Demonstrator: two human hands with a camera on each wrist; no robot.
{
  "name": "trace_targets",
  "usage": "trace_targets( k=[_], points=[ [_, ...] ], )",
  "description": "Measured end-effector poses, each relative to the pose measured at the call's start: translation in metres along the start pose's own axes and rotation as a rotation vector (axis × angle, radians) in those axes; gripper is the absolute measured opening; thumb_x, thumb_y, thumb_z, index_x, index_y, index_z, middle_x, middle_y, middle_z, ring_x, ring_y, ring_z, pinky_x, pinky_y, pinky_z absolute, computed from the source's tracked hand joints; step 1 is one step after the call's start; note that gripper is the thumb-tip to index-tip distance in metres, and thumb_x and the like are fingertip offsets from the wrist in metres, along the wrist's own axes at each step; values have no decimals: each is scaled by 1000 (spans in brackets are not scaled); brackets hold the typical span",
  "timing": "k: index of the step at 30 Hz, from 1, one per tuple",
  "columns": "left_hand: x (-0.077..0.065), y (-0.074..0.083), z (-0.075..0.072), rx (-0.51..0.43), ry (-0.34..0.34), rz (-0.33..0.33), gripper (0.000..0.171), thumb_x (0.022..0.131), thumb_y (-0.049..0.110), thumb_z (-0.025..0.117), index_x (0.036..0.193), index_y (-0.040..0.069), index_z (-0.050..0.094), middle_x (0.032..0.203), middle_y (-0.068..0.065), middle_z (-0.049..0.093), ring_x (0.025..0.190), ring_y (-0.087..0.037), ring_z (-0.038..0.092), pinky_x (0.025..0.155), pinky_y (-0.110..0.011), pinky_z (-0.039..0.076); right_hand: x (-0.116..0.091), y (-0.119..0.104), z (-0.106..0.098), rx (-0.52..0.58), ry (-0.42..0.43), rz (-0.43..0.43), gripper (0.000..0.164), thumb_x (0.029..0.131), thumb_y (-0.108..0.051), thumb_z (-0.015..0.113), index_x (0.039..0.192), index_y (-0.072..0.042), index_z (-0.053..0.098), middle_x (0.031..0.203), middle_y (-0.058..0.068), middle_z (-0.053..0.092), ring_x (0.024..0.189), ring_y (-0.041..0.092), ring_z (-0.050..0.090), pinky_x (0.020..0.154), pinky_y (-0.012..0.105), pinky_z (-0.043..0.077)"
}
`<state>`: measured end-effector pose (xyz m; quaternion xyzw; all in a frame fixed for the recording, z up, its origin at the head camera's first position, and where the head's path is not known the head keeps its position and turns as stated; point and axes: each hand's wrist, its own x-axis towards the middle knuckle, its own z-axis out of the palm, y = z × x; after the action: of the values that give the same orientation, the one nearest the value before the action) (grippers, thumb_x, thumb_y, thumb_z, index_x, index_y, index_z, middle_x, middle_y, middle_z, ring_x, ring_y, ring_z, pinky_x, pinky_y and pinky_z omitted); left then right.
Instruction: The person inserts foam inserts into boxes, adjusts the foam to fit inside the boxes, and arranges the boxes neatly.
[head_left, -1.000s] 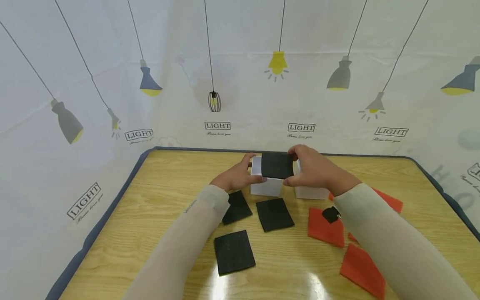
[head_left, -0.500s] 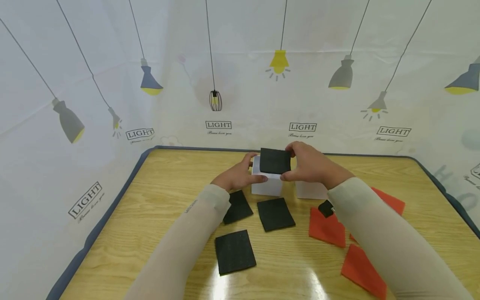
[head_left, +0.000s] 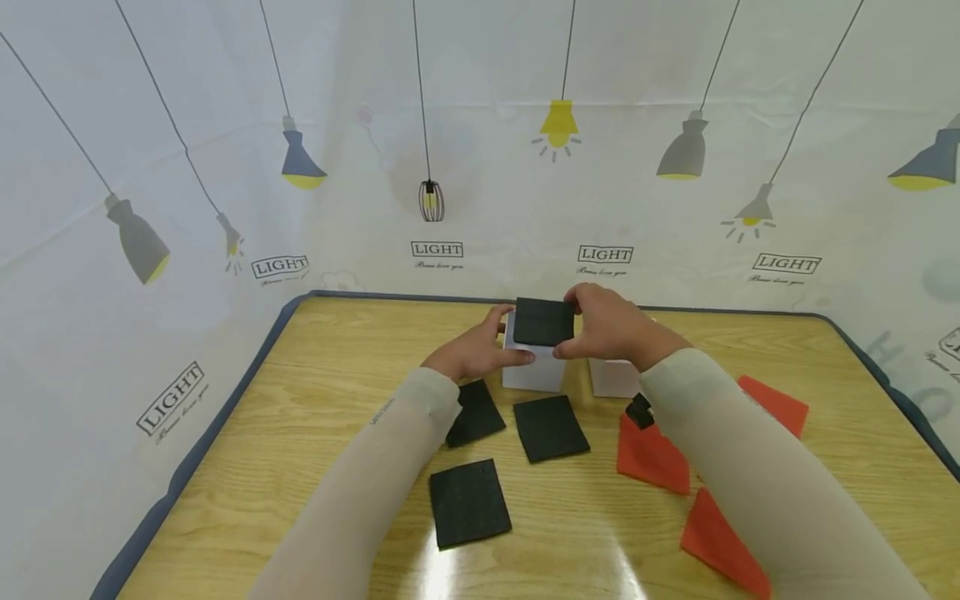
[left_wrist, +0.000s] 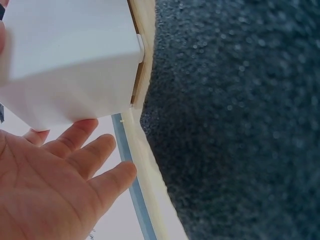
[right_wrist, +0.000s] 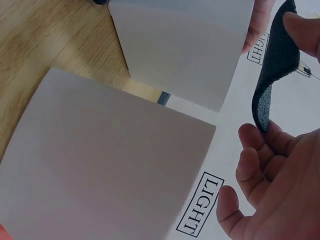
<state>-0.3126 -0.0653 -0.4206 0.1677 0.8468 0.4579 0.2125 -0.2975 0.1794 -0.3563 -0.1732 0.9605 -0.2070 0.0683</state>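
Right hand (head_left: 613, 329) pinches a black felt square (head_left: 543, 322), now better centred above the white box (head_left: 533, 375) the left hand (head_left: 477, 350) grips.

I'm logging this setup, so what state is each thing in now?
Left white box: standing on the table.
Right white box: standing on the table.
Held black square: bent, above the left white box.
Three other black squares: lying flat.
Red squares: flat, partly hidden by the right sleeve.
Left hand: gripping the left white box.
Right hand: pinching the held black square.
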Motion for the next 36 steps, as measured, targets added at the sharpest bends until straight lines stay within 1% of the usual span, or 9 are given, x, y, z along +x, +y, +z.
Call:
trace_targets(
  k=[6,12,15,22,30,36],
  points=[
    [1,0,-1,6,-2,-7,110,92,44,83,170,26,7,167,-16,34,148,-35,44,120,-52,37,5,0,3,-16,-8,1,86,79,-44,85,143,2,51,139,20,61,122,35,59,109,55,49],
    [-1,1,-2,21,-7,-25,114,91,45,83,170,25,4,168,-17,33,150,-36,42,120,-53,38,10,0,8,-35,-10,-13,83,78,-45,86,139,2,54,128,17,65,106,31,62,98,50,53],
    [0,1,-3,41,-6,-33,114,91,46,83,171,25,4,168,-16,33,152,-37,39,120,-55,37,12,-1,10,-36,-10,-16,82,78,-45,86,138,2,55,126,16,66,103,30,63,95,50,54],
    [0,3,-4,39,1,-25,114,90,45,85,170,25,6,166,-16,36,153,-38,37,121,-56,35,14,-3,11,-70,-29,-10,84,80,-46,86,141,2,53,127,17,65,102,30,63,93,49,53],
    [0,4,-6,47,1,-37,116,89,45,85,171,23,5,169,-18,33,155,-40,34,121,-57,36,16,-3,11,-84,-47,2,86,81,-47,85,143,2,52,130,18,62,105,30,61,95,49,53],
    [0,3,-5,53,-4,-42,116,90,45,85,170,23,5,169,-19,32,154,-40,35,120,-57,37,15,-4,11,-73,-69,9,86,81,-45,86,144,2,51,133,20,59,107,31,60,96,50,52]
  ],
)
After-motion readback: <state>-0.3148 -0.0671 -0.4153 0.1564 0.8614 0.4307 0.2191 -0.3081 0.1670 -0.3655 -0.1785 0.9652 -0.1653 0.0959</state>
